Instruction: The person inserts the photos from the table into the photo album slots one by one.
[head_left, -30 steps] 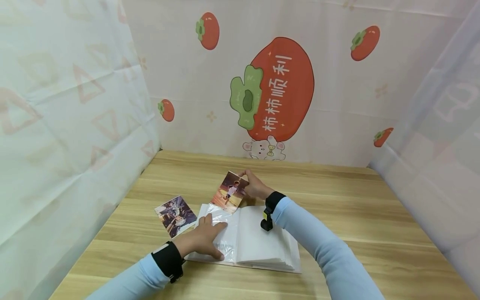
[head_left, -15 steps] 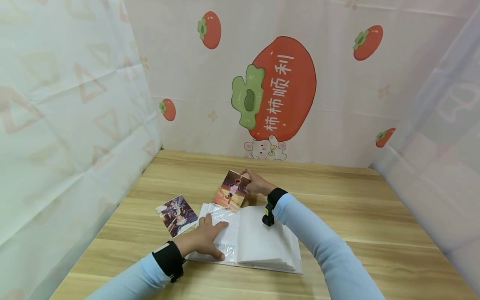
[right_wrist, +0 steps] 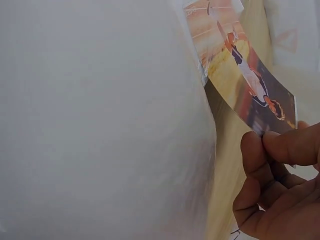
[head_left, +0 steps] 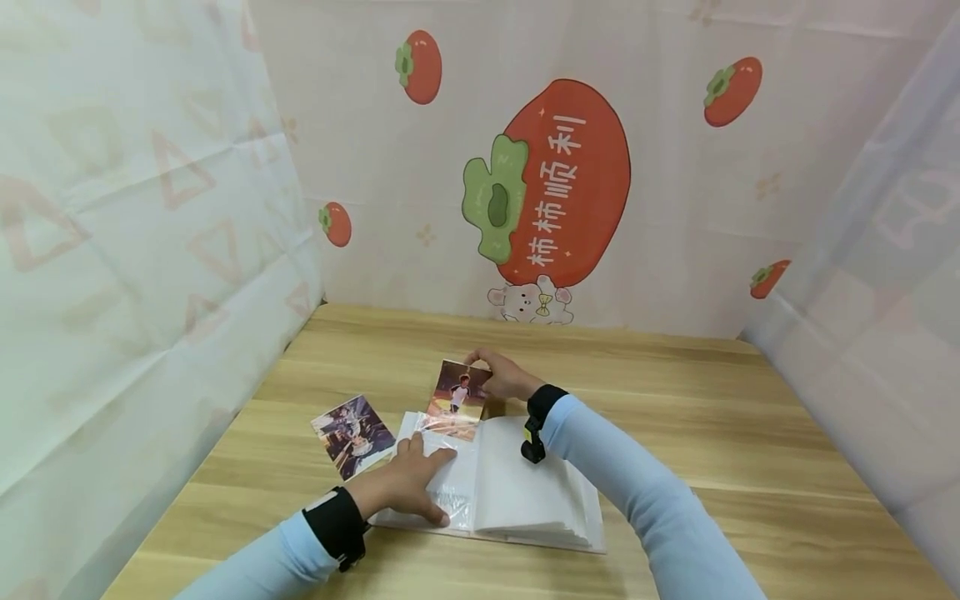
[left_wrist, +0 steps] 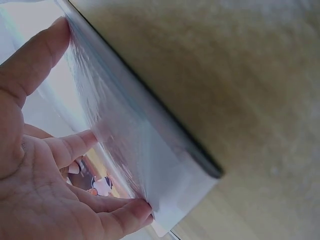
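A photo album [head_left: 528,483] lies spread on the table, its left page bearing a clear plastic sleeve [head_left: 453,479]. My right hand [head_left: 504,377] pinches the upper right edge of a photo [head_left: 459,392] of a running figure. The photo's lower end lies within the top of the sleeve, while its upper end sticks out past the album. Across the left page my left hand [head_left: 405,482] rests with fingers spread, its fingertips [left_wrist: 142,207] on the plastic. In the right wrist view, thumb and forefinger grip the photo [right_wrist: 250,75] near a corner.
A second photo [head_left: 352,436] lies on the wooden table [head_left: 690,417] left of the album, partly beside the left hand. Printed cloth walls [head_left: 375,167] enclose the table at the back and sides.
The right hand has brought the photo down toward the album and turned it more upright; its lower end now reaches deeper into the sleeve. The left hand stays put.
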Motion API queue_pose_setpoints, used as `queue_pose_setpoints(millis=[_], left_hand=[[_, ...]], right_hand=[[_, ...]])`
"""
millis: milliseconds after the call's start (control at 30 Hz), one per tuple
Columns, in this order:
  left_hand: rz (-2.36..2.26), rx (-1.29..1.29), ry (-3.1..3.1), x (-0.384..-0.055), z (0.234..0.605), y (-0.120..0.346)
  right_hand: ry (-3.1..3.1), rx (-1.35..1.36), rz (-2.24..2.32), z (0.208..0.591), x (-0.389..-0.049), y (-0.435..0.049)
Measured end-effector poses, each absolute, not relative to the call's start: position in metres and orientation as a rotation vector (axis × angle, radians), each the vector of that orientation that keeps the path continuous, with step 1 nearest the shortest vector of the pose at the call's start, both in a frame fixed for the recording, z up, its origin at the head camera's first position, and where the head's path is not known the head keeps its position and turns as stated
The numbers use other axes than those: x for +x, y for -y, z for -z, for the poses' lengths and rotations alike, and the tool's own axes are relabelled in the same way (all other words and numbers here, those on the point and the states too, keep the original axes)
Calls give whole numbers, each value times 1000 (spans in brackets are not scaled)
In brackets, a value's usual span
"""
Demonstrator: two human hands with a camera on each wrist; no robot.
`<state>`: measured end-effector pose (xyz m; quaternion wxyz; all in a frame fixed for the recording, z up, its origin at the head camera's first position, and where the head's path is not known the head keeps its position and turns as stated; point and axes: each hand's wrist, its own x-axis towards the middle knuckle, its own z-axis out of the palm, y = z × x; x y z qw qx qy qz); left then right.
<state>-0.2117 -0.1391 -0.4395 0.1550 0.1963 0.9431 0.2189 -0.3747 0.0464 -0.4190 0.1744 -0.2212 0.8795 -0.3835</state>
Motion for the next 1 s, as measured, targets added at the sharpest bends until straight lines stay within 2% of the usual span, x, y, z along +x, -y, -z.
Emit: queue_pose_setpoints(millis=[567,1000], left_hand=[[-613,696,-2681,-213,433,147],[-577,652,-2678,-214,433,148]], right_hand=[[-2441,-669,1080,422,-371,-45],[-2416,-688,1037,422,-370,-44]])
